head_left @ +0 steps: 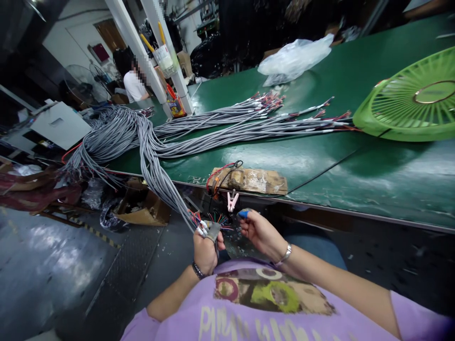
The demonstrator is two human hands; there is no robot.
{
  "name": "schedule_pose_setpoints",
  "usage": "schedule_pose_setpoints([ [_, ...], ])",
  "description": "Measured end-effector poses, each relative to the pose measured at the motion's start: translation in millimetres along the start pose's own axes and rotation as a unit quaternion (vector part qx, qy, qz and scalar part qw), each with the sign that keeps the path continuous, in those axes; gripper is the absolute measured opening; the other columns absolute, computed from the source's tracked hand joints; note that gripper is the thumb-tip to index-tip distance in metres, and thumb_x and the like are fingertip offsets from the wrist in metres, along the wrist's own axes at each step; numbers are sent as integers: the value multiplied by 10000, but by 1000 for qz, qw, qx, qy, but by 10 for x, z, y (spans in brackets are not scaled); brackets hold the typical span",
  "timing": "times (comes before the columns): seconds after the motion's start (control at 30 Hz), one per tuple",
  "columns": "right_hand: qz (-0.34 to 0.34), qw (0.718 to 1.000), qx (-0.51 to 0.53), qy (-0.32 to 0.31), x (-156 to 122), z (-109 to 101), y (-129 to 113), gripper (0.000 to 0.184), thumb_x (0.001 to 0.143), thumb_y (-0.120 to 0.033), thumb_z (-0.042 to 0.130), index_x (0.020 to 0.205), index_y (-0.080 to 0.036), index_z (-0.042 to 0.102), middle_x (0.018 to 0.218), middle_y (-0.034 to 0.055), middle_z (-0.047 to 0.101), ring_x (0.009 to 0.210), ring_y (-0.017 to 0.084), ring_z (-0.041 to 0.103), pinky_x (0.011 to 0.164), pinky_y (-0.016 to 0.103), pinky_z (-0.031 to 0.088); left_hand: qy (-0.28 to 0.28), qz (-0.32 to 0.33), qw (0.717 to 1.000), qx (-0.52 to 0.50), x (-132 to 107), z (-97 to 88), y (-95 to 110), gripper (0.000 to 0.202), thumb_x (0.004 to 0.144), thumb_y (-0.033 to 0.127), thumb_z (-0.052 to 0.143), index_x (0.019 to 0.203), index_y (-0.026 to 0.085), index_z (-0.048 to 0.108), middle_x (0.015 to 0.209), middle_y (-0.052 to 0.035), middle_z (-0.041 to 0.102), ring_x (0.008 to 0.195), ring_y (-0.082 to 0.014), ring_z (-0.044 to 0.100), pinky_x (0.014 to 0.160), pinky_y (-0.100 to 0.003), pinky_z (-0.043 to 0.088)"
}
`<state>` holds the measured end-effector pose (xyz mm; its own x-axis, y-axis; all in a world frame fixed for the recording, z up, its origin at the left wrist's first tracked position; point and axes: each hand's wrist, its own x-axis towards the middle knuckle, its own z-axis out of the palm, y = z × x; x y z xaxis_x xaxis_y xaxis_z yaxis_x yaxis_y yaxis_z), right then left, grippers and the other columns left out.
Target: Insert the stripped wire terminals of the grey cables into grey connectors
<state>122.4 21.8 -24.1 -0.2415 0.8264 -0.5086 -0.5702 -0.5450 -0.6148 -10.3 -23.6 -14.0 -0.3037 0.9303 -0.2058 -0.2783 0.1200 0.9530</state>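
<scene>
My left hand (pixel 206 251), low in the middle of the head view, is closed around the end of a bundle of grey cables (pixel 161 187). The bundle hangs over the table's front edge. Thin coloured wire ends (pixel 217 220) fan out from my fist, and something grey wraps my thumb. To the right, my right hand (pixel 261 232) is raised with its fingers curled in a pinch, a blue cover (pixel 243 214) on one fingertip. What the pinch holds, if anything, is too small to make out. A pink clip (pixel 232 202) hangs at the table edge between the hands.
Long grey cables (pixel 227 139) lie across the green table (pixel 355 184). A wooden block (pixel 263 181) with wires sits at its front edge. A green fan (pixel 412 102) stands right, a plastic bag (pixel 296 59) behind. A cardboard box (pixel 149 208) is below; a person (pixel 134 86) sits far left.
</scene>
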Motion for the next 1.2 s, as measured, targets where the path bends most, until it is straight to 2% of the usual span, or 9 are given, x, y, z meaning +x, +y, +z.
schedule_pose_setpoints([
  [0.1,16,999,15,-35,19,-75,-10,196,629,-226,678,659,-194,488,554,-55,487,452,56,397,432,183,310,-4,-3,1000,1,-12,-9,19,296,686,370,672,570,149,513,431,47,510,313,-51,421,324,-161,294],
  [0.2,5,998,13,-54,40,-98,-51,176,702,-325,667,706,-187,559,619,-22,557,483,65,436,460,193,355,-30,-17,999,5,-17,0,89,306,672,394,685,591,151,518,421,48,508,303,-51,418,310,-157,285],
  [0.27,-10,998,-11,-65,73,-81,-106,244,743,-415,639,730,-174,600,675,7,597,509,72,461,483,205,381,-75,-44,996,7,1,3,150,307,650,398,703,609,152,523,407,48,508,285,-55,406,292,-159,276],
  [0.4,-26,987,-74,-139,166,18,-220,407,745,-557,597,793,-155,646,731,39,625,562,93,503,520,223,406,-178,-115,977,-2,113,1,244,323,603,395,733,629,157,517,371,47,499,252,-58,379,265,-159,251],
  [0.53,-35,980,-88,-175,251,121,-250,460,691,-601,627,777,-150,655,709,37,623,570,103,507,537,235,417,-234,-164,958,-27,244,32,278,372,589,461,719,637,158,510,349,45,482,240,-53,362,265,-155,239],
  [0.67,-20,987,-16,-159,285,169,-220,419,644,-548,700,820,-168,676,680,23,621,583,114,518,541,237,424,-239,-198,949,-46,305,82,282,362,569,444,718,623,169,489,341,50,471,231,-51,342,256,-156,219],
  [0.8,-26,992,28,-123,269,203,-200,344,640,-465,736,809,-169,690,672,20,625,608,119,527,550,229,417,-239,-207,948,-34,311,89,254,329,577,408,712,618,171,487,348,50,471,236,-51,350,260,-157,201],
  [0.97,-39,994,23,-95,259,225,-200,304,644,-455,732,754,-176,678,669,22,623,608,128,526,567,245,417,-238,-205,949,-2,312,72,199,348,608,456,692,623,161,508,358,37,485,242,-50,344,267,-164,216],
  [1.2,-29,993,23,-111,225,241,-205,355,641,-501,721,750,-167,670,649,12,607,586,115,508,557,246,404,-241,-199,950,6,325,58,170,320,616,432,686,656,159,523,359,36,494,242,-57,347,264,-164,225],
])
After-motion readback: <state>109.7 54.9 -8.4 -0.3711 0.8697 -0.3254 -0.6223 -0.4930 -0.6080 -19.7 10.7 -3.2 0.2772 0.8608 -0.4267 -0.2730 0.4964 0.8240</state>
